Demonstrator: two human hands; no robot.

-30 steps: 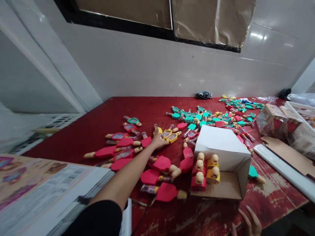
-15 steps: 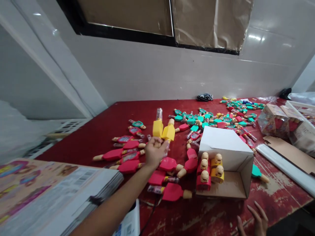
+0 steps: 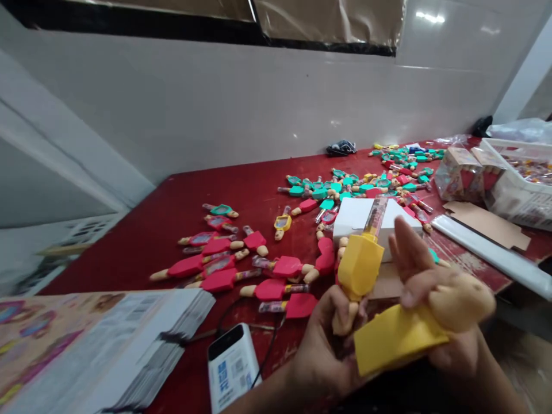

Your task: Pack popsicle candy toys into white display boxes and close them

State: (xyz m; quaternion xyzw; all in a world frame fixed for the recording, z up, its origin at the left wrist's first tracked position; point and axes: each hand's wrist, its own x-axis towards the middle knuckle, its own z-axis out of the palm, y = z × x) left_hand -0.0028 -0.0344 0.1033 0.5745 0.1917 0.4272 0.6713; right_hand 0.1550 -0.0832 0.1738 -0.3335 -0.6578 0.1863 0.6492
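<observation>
Both my hands are raised in front of the white cardboard box point(image 3: 347, 215). My left hand point(image 3: 325, 339) is closed round a yellow candy toy point(image 3: 360, 267), its clear candy-filled tube pointing up and its beige knob down at my fingers. In my right hand point(image 3: 457, 351) is a second yellow candy toy point(image 3: 399, 339), tilted, with its large beige head toward the right. The right fingers and thumb wrap over this toy near the head, and its lower end is close to my left hand. The hands and toys hide most of the box's inside.
Red candy toys point(image 3: 219, 280) lie left of the box, with a yellow-framed one point(image 3: 282, 223) behind. Green ones point(image 3: 336, 187) are heaped farther back. Stacked printed cardboard point(image 3: 172, 339), a white cabled device point(image 3: 233, 368), wrapped boxes point(image 3: 459, 172) and a white basket point(image 3: 517, 150) surround them.
My left hand has come back right from the red toys with the two yellow toys. My right hand has risen from the table edge and now grips one. The view has shifted.
</observation>
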